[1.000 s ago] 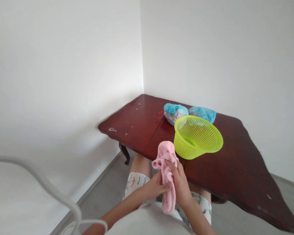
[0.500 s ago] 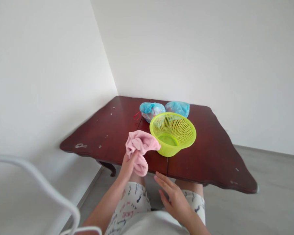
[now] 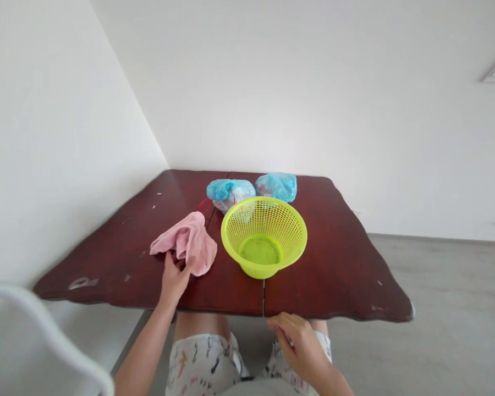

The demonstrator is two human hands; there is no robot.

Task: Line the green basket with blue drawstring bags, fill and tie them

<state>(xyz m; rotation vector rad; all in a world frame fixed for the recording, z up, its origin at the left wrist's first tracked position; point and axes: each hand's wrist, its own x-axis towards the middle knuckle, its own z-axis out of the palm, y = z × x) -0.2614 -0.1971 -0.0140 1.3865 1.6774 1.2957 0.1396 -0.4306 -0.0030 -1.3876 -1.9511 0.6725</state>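
Observation:
A crumpled pink cloth (image 3: 187, 246) lies on the dark red wooden table (image 3: 338, 264), left of a lime-green plastic basket (image 3: 264, 236). My left hand (image 3: 174, 278) rests on the table at the cloth's near edge, fingers pinching it. My right hand (image 3: 299, 342) hovers below the table's front edge over my lap, fingers loosely curled, holding nothing. The basket stands upright and looks empty.
Two blue plastic bags (image 3: 230, 192) (image 3: 277, 186) with contents sit behind the basket near the wall. A white chair back (image 3: 45, 335) curves at the lower left. White walls meet at the table's far left corner. Grey floor extends to the right.
My left hand carried the pink cloth from my lap onto the table left of the basket. My right hand let go and dropped toward my lap. The view swung to face the table.

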